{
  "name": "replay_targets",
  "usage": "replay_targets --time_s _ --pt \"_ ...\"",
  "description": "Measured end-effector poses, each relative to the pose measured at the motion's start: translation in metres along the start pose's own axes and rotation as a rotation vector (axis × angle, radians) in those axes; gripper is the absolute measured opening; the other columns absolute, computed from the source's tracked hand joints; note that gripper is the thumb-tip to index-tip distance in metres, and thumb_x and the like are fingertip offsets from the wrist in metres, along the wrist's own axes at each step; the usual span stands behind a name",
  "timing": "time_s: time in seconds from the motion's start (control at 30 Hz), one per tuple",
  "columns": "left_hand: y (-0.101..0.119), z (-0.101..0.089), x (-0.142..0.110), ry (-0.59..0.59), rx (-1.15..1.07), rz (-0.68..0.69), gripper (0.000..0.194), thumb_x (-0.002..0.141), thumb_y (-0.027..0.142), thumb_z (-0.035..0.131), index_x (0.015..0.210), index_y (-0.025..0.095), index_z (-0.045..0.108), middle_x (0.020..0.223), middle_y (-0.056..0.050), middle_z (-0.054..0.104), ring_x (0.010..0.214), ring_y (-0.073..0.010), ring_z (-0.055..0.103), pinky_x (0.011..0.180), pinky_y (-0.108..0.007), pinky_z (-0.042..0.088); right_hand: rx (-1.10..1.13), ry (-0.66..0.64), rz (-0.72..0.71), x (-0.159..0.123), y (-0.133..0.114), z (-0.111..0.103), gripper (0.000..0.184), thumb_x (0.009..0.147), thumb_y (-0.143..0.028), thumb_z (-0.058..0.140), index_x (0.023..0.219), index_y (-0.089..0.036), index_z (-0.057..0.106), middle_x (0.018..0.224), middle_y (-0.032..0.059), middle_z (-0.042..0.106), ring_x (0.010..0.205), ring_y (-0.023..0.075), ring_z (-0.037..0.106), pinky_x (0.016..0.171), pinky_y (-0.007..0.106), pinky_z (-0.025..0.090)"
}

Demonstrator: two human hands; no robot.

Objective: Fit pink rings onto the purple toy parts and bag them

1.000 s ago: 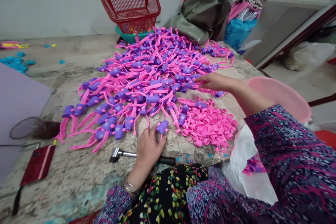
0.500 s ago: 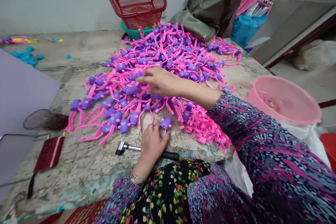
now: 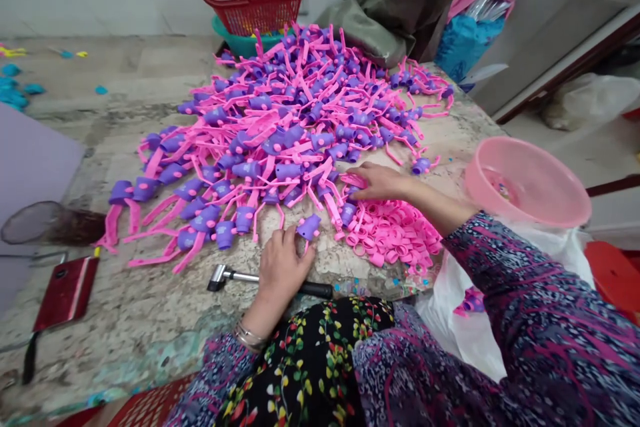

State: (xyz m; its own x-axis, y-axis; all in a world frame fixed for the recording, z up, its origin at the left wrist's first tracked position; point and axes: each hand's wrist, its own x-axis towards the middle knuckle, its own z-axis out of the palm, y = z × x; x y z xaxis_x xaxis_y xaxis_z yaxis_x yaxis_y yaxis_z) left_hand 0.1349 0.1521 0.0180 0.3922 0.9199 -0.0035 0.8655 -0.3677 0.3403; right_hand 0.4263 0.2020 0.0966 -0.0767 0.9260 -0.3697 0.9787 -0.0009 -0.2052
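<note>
Left grip (image 3: 283,273) lies half-curled on the desk (image 3: 125,347), fingertips touching a purple piece (image 3: 309,227), any hold unclear. Right grip (image 3: 383,181) hangs low over pink rings (image 3: 395,233), partly open, its hold also unclear. A large heap of pink-strapped purple pieces (image 3: 295,113) fills the desk's middle, with the smaller ring pile towards the front edge.

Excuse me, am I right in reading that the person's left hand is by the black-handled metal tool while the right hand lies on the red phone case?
Not quite: the right hand is not on the red phone case; the head view shows it at the pink rings. The left hand is by the black-handled metal tool, as you said.
</note>
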Motion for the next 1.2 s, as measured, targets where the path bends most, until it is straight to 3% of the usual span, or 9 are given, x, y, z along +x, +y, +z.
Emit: replay_targets --time_s 0.1,0.4,0.5,0.7,0.9,1.03,1.2 --pt "0.0 0.001 0.0 0.008 0.005 -0.006 0.053 0.087 0.049 0.055 0.127 0.014 0.055 0.104 -0.012 0.059 0.098 -0.0306 0.059 0.084 -0.041 0.048 -0.064 -0.04 0.017 0.011 -0.008 0.007 0.085 0.076 -0.051 0.066 0.151 -0.027 0.035 0.137 0.0192 0.05 0.112 0.0411 0.059 0.086 0.047 0.051" --pt "0.0 0.001 0.0 0.005 0.003 -0.014 0.053 0.086 0.048 0.056 0.127 0.015 0.056 0.102 -0.012 0.058 0.098 -0.0298 0.059 0.084 -0.04 0.047 -0.009 -0.005 0.024 0.032 -0.008 0.013 0.074 0.07 -0.047 0.069 0.136 -0.018 0.05 0.13 0.016 0.059 0.113 0.0342 0.061 0.088 0.039 0.051" --pt "0.0 0.001 0.0 0.012 0.008 -0.012 0.053 0.086 0.049 0.055 0.127 0.015 0.056 0.103 -0.012 0.058 0.097 -0.0299 0.059 0.083 -0.04 0.047 -0.009 0.031 0.041 0.03 -0.012 0.012 0.069 0.071 -0.049 0.069 0.132 -0.02 0.053 0.13 0.0141 0.061 0.113 0.0338 0.061 0.087 0.039 0.05" --pt "-0.001 0.001 -0.001 0.019 -0.008 0.001 0.053 0.086 0.048 0.056 0.127 0.014 0.056 0.102 -0.012 0.058 0.097 -0.0299 0.059 0.083 -0.04 0.047 -0.024 0.053 0.068 0.018 -0.013 0.0 0.058 0.074 -0.045 0.066 0.127 -0.022 0.058 0.104 0.0117 0.072 0.092 0.0327 0.067 0.072 0.039 0.052" --pt "-0.001 0.001 -0.001 0.014 -0.019 0.009 0.053 0.087 0.049 0.054 0.127 0.013 0.055 0.102 -0.012 0.058 0.097 -0.0299 0.059 0.085 -0.041 0.048 -0.063 0.093 0.012 0.007 -0.002 -0.013 0.052 0.078 -0.041 0.064 0.127 -0.025 0.062 0.114 0.0111 0.069 0.106 0.0333 0.062 0.085 0.043 0.05" --pt "-0.002 0.002 -0.001 0.024 -0.006 0.01 0.055 0.087 0.051 0.054 0.127 0.013 0.055 0.102 -0.012 0.058 0.097 -0.0303 0.059 0.084 -0.041 0.048 -0.099 0.085 0.049 -0.002 0.005 -0.022 0.052 0.078 -0.039 0.065 0.129 -0.031 0.063 0.122 0.0079 0.067 0.113 0.0345 0.06 0.088 0.046 0.05" --pt "-0.004 0.004 0.0 0.015 -0.015 0.011 0.055 0.087 0.051 0.054 0.128 0.015 0.055 0.103 -0.012 0.059 0.098 -0.03 0.059 0.085 -0.04 0.048 0.007 0.15 0.078 -0.013 0.02 -0.034 0.042 0.081 -0.035 0.063 0.122 -0.029 0.069 0.117 0.0069 0.071 0.104 0.0319 0.064 0.088 0.042 0.049"
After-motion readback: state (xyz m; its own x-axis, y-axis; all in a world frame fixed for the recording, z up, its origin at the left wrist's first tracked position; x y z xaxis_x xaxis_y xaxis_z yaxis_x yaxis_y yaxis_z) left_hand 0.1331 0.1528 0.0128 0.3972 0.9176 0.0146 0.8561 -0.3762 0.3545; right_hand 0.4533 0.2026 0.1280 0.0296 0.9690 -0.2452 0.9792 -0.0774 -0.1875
